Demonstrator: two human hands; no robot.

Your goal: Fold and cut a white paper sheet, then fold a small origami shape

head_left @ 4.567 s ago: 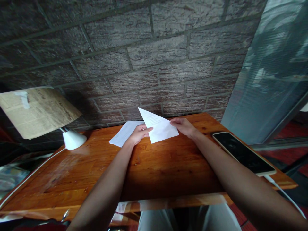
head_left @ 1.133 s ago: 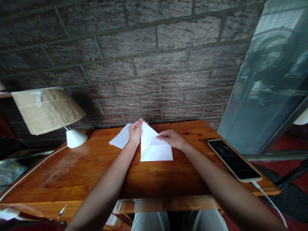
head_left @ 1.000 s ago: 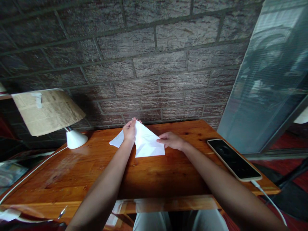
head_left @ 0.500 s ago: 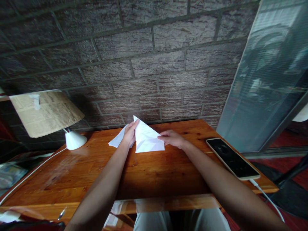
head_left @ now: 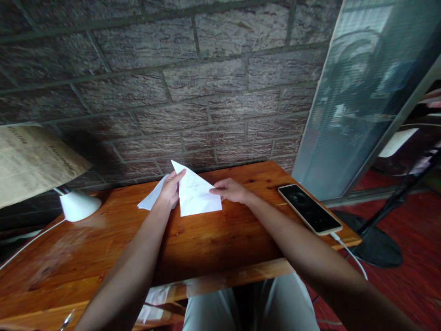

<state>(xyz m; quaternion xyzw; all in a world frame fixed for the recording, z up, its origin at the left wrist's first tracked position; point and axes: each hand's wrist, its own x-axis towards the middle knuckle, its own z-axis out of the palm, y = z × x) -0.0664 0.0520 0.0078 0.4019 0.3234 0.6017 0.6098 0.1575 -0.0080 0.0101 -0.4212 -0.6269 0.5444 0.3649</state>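
A white sheet of paper [head_left: 198, 195], folded to a slanting top edge and faintly printed, is held up over the desk between my hands. My left hand [head_left: 170, 187] grips its left side, thumb across the front near the upper corner. At the lower right, my right hand [head_left: 230, 190] pinches the slanted edge between thumb and fingers. More white paper [head_left: 151, 195] lies on the desk behind my left hand, partly hidden by it.
The wooden desk [head_left: 220, 239] stands against a brick wall [head_left: 213, 87]. A white lamp [head_left: 79, 205] with a paper shade is at the left. On the right lies a phone [head_left: 310, 209] with a white cable [head_left: 351, 255]. A pen-like object [head_left: 67, 319] sits near the front left edge.
The view has turned to the right, so the desk, lamp and phone appear farther left. Both hands still hold the folded paper, with little change in their grip.
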